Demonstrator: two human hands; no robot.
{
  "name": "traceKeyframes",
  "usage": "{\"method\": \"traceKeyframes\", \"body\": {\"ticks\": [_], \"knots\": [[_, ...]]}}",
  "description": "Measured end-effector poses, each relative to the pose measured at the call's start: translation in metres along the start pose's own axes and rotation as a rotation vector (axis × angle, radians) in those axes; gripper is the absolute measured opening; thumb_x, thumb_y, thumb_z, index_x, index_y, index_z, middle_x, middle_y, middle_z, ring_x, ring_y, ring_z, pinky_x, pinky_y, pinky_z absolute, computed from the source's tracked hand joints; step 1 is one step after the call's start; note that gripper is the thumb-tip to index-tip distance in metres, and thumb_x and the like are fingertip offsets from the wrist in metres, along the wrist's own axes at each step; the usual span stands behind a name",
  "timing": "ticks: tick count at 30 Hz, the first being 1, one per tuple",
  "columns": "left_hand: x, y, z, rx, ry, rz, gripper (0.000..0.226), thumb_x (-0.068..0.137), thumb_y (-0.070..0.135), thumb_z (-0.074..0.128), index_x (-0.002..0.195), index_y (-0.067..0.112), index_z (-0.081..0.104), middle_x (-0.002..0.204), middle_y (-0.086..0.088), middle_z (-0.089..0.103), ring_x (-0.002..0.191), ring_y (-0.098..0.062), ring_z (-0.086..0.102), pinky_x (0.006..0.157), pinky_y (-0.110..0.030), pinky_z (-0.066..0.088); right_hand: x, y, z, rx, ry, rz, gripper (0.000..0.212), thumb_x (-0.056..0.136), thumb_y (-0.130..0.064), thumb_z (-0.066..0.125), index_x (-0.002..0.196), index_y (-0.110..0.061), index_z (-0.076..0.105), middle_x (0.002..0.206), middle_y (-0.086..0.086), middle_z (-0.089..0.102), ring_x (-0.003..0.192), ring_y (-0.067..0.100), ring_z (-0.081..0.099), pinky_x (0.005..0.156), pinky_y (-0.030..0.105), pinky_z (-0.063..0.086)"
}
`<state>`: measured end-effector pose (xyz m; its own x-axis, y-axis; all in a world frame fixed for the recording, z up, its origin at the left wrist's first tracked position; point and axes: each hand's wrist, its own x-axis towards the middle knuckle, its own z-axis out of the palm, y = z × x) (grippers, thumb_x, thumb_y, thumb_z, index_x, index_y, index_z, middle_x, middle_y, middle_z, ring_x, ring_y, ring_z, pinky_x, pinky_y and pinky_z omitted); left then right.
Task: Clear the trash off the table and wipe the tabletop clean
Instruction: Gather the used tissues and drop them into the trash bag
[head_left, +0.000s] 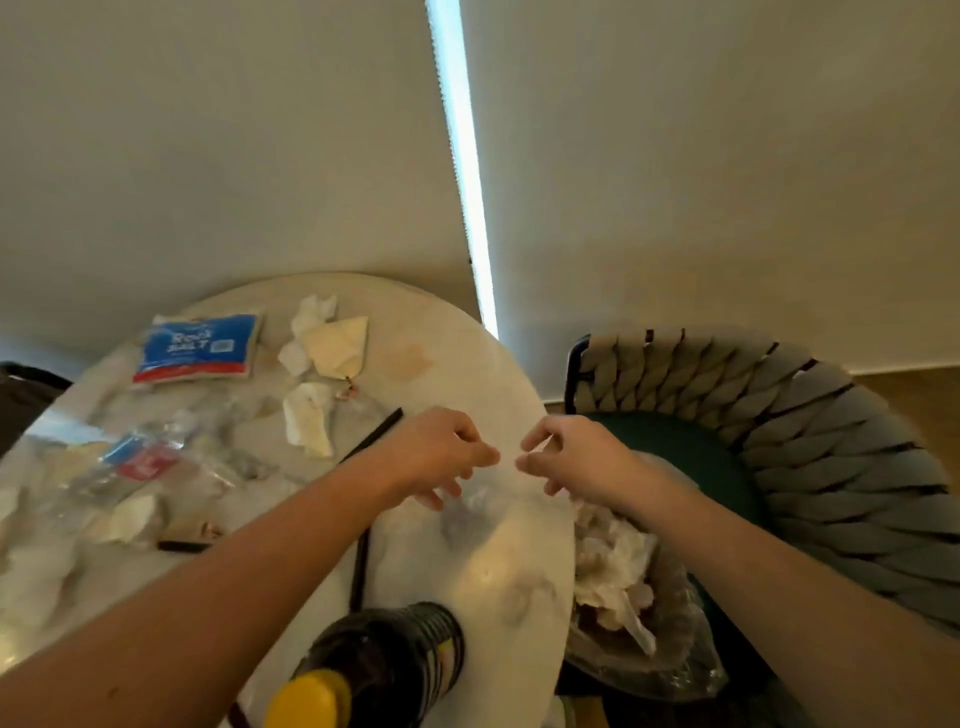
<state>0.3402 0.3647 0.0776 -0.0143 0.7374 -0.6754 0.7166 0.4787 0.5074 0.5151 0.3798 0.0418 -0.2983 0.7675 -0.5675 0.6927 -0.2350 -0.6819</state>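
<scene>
My left hand (441, 453) and my right hand (569, 457) meet over the right edge of the round white table (441, 338). Each pinches one side of a clear plastic wrapper (485, 506) that hangs blurred between them. Below the right hand, beside the table, stands a trash bin (670, 639) with a clear liner, holding crumpled white tissues (613, 566). On the table lie a blue rock salt bag (197, 345), crumpled tissues (327, 338) (309, 421), a crushed clear bottle (140, 462) and black straws (373, 434) (359, 569).
A dark ribbed bottle with a yellow cap (374, 670) lies at the near table edge. A woven chair (810, 447) with a green seat (691, 457) stands right of the table, behind the bin. A wall and a window blind close off the far side.
</scene>
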Motion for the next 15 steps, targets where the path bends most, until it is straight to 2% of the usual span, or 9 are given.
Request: {"method": "traceKeyframes", "body": {"ticks": [3, 7, 10, 15], "knots": [[-0.025, -0.049, -0.025, -0.017, 0.130, -0.071, 0.022, 0.090, 0.038, 0.063, 0.102, 0.020, 0.061, 0.093, -0.002, 0.065, 0.079, -0.015, 0.066, 0.058, -0.025, 0.056, 0.011, -0.048, 0.030, -0.125, -0.115, -0.118, 0.025, 0.085, -0.037, 0.068, 0.104, -0.023, 0.061, 0.091, 0.000, 0.065, 0.074, 0.014, 0.068, 0.056, 0.023, 0.047], [-0.062, -0.113, -0.061, 0.012, 0.263, -0.130, 0.023, 0.087, 0.042, 0.065, 0.101, 0.024, 0.062, 0.095, 0.002, 0.064, 0.082, -0.012, 0.063, 0.072, -0.030, 0.057, 0.015, -0.114, 0.058, -0.386, -0.255, -0.260, 0.029, 0.086, -0.037, 0.067, 0.110, -0.022, 0.060, 0.097, -0.001, 0.063, 0.077, 0.013, 0.067, 0.061, 0.020, 0.048], [-0.089, -0.176, -0.089, -0.002, 0.354, -0.195, 0.022, 0.082, 0.043, 0.067, 0.092, 0.023, 0.063, 0.090, 0.003, 0.064, 0.081, -0.013, 0.062, 0.078, -0.036, 0.056, 0.019, -0.169, 0.083, -0.522, -0.315, -0.298, 0.028, 0.086, -0.035, 0.069, 0.109, -0.021, 0.059, 0.093, -0.003, 0.060, 0.077, 0.014, 0.068, 0.051, 0.015, 0.044], [-0.117, -0.281, -0.121, -0.032, 0.420, -0.320, 0.020, 0.081, 0.039, 0.068, 0.090, 0.022, 0.063, 0.086, 0.005, 0.063, 0.079, -0.009, 0.059, 0.077, -0.030, 0.054, 0.037, -0.249, 0.149, -0.668, -0.375, -0.304, 0.033, 0.085, -0.036, 0.070, 0.112, -0.021, 0.058, 0.097, 0.000, 0.060, 0.076, 0.014, 0.067, 0.060, 0.025, 0.054]]}}
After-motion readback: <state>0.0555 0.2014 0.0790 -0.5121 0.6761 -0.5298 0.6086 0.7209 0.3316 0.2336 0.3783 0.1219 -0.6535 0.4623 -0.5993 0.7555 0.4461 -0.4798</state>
